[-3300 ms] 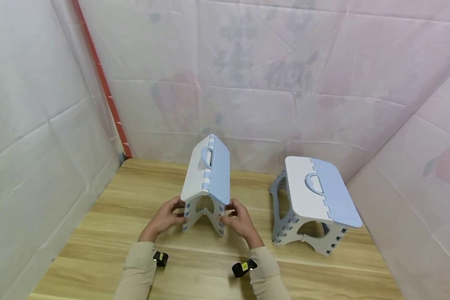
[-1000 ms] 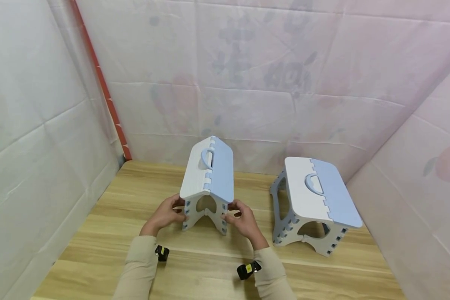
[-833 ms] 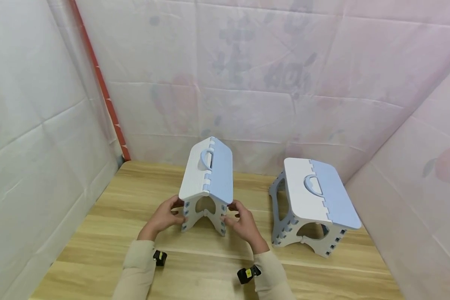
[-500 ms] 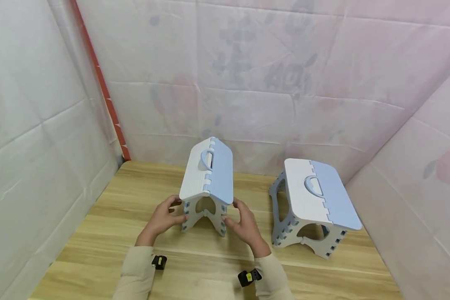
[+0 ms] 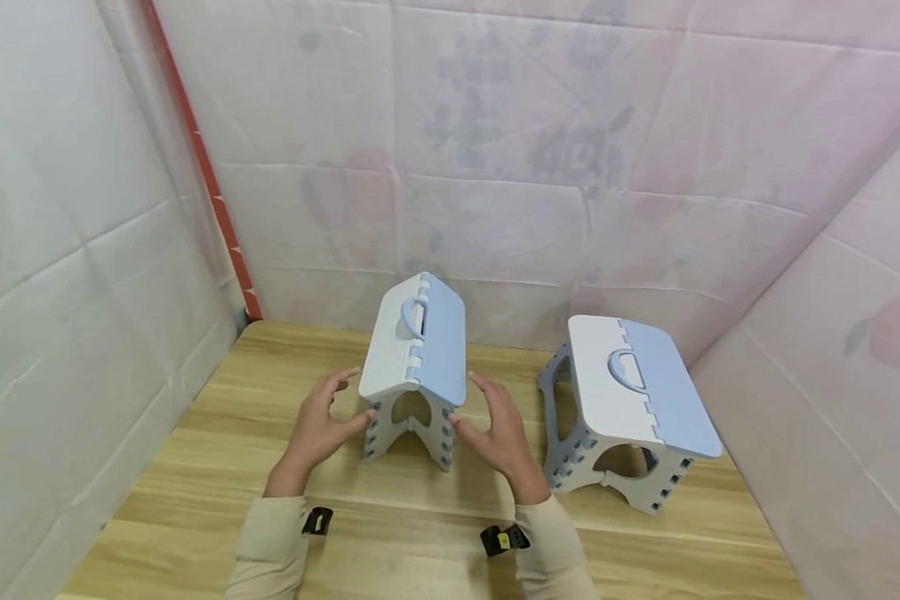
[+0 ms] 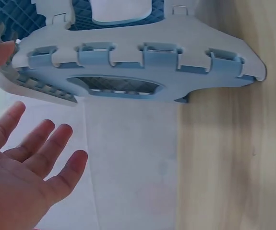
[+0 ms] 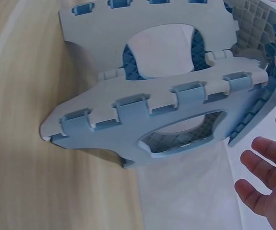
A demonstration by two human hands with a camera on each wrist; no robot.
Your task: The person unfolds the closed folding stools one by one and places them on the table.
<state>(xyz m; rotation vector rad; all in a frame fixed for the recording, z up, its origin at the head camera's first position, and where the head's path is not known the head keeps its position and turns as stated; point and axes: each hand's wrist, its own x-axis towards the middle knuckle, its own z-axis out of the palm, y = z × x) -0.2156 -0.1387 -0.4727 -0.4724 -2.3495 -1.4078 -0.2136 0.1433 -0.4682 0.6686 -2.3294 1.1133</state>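
A white and light-blue folding step stool (image 5: 442,342) stands partly folded on the table, its seat peaked like a roof and its handle loop raised. My left hand (image 5: 318,425) is beside its left legs, fingers spread and thumb near the upper leg edge. On the other side, my right hand (image 5: 504,429) mirrors this, its thumb by the right leg's upper part. In the left wrist view the fingers (image 6: 46,148) are apart from the stool, with the thumb at the leg's top end. The right wrist view likewise has the fingers (image 7: 267,163) clear of the hinged side.
A second stool (image 5: 600,379) of the same kind stands fully unfolded to the right, its seat flat. Both are on a wood-grain table (image 5: 412,533). Pale sheeting (image 5: 495,225) encloses the back and sides. Each wrist wears a small black device (image 5: 317,521).
Both hands have slid upward along the legs, and their fingers have straightened and spread away from the stool. Its seat has opened slightly wider since the oldest frame. The second stool stays put.
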